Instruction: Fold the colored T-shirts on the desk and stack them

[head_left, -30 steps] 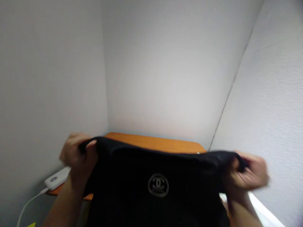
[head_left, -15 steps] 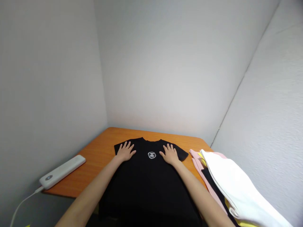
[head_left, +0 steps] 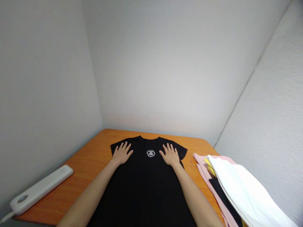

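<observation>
A black short-sleeved T-shirt (head_left: 146, 183) lies spread out on the wooden table, its neckline toward the back wall. A round white emblem (head_left: 151, 153) sits on its upper middle. My left hand (head_left: 121, 154) rests flat on the shirt near the left sleeve, fingers spread. On the other side, my right hand (head_left: 170, 155) is laid flat near the right sleeve, its fingers also apart. Neither hand grips the cloth. The shirt's lower end runs out of view at the bottom, between my forearms.
Folded clothes are heaped at the right edge: a white garment (head_left: 243, 189) on top, with pink (head_left: 208, 176), black and yellow cloth beneath. A long white device (head_left: 42, 189) with a cable lies along the left edge of the table (head_left: 87, 160). Walls close in behind and at both sides.
The view has moved closer to the table, so the white device and the clothes heap sit farther out and lower. Both hands stay flat on the shirt, in nearly the same places.
</observation>
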Demonstrator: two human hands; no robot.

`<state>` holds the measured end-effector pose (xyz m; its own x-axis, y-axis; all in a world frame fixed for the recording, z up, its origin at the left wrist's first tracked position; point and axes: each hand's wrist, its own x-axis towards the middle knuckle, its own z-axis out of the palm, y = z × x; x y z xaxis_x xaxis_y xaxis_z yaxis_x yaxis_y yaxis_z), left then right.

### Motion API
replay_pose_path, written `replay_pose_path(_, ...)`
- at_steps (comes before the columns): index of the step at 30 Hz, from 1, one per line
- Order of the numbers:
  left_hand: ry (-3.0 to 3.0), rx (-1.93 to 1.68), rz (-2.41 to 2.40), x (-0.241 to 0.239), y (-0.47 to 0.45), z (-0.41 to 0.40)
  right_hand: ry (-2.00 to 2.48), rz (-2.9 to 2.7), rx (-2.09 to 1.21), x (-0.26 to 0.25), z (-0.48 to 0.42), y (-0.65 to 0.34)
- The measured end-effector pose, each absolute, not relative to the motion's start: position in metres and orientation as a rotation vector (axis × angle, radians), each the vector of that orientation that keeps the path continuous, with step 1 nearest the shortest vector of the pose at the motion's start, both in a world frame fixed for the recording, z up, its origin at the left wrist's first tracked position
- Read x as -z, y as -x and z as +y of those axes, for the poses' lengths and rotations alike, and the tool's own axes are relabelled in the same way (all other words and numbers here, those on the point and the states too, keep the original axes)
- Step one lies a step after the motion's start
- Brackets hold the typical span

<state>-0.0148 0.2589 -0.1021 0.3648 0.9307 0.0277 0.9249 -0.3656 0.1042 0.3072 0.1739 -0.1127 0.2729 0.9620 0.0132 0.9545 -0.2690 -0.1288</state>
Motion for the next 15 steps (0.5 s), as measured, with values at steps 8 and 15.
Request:
replay_pose_path(8,-2.576,-0.156,1.764,0.106,0.012,0.273,2.358,-1.809,-0.093,0.116,0.187,-0.314)
replay_pose_path(15,-2.644,-0.19,1.736,0.088,0.006,0.264,2.251,-1.762,-0.084,0.103,0.175,-0.306)
